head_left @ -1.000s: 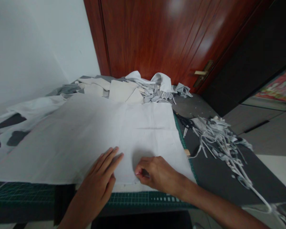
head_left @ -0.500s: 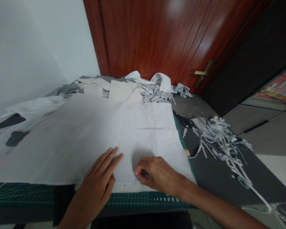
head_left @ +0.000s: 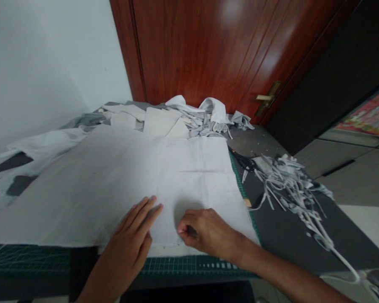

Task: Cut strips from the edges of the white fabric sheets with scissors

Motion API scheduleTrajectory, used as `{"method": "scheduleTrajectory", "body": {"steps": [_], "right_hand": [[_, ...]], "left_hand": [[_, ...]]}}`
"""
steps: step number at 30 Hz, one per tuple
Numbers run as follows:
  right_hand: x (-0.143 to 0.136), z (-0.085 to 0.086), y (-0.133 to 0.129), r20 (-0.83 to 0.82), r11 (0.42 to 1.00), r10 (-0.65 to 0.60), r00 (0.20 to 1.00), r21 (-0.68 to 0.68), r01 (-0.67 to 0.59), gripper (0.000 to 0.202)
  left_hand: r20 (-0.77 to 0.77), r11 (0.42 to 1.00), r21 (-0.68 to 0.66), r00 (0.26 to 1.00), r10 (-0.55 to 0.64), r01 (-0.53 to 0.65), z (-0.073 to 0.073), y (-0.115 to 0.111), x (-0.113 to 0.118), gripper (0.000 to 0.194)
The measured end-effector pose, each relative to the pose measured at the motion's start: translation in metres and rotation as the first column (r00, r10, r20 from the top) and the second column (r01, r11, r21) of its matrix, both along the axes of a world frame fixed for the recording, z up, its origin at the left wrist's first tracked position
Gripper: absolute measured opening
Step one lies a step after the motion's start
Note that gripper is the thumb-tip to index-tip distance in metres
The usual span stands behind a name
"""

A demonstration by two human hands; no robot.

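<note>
A large sheet of white cloth (head_left: 120, 168) lies flat, with crease lines across its right part. My left hand (head_left: 134, 231) rests on it near the front edge, palm down and fingers stretched out. To the right, my right hand (head_left: 198, 229) is closed in a pinch close to the cloth's front edge. What sits between its thumb and fingertips is too small to make out. Small dark dots show along the front edge between the hands. Beneath the cloth, a green cutting mat (head_left: 177, 264) with a printed grid shows at the front and right.
Fabric scraps (head_left: 164, 120) are heaped along the back of the dark table (head_left: 290, 235). A tangle of grey cloth strips (head_left: 290, 185) lies on the right. Beside it are black-handled scissors (head_left: 244, 160). A wooden door (head_left: 196, 50) stands behind.
Both hands keep nearly the same places and poses on the cloth. The view has shifted very slightly.
</note>
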State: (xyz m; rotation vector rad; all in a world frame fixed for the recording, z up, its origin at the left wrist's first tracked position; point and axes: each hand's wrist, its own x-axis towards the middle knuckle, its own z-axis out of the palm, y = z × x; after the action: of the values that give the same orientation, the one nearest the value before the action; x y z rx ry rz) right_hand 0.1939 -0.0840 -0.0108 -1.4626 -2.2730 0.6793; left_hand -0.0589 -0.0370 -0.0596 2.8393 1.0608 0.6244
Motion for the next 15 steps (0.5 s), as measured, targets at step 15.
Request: {"method": "scheduleTrajectory", "body": {"steps": [15], "right_hand": [[-0.011,-0.001,0.007,-0.029,0.999,0.04,0.999,0.035,-0.039,0.007]], "left_hand": [[-0.031,0.999,0.035,0.999,0.013,-0.012,-0.003,0.001,-0.002,0.066]]}}
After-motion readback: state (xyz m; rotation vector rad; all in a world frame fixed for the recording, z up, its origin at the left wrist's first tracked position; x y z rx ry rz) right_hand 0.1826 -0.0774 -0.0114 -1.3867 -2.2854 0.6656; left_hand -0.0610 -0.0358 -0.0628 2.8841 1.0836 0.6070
